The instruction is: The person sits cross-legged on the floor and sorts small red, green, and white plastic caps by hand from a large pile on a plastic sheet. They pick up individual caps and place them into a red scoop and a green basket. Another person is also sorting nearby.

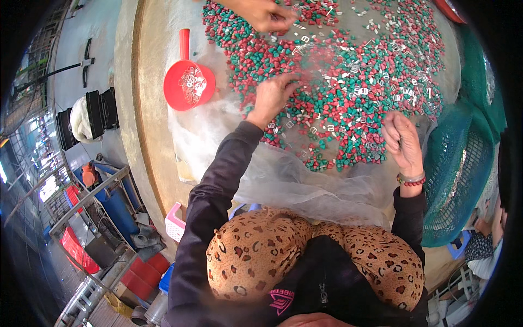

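A wide spread of small red and green cone-shaped pieces point(348, 111) lies before me, with small silvery flat rings and figure-eight buckles point(364, 91) mixed in. My left hand point(272, 97) is over the left part of the spread, its fingers drawn together; whatever they hold is hidden. At the right edge of the pieces my right hand point(402, 140) has its fingers curled in a pinch, and I cannot make out anything in them. Beyond my left hand is a reddish blur above the pieces. A red dipper point(170, 90) holding many silvery buckles stands to the left.
Another person's hand point(267, 15) reaches over the far side of the spread. Thin white netting point(294, 177) lies under the pieces and toward my lap. Green mesh baskets point(455, 174) stand at the right. A pink plastic stool point(175, 222) is at the left, below the table edge.
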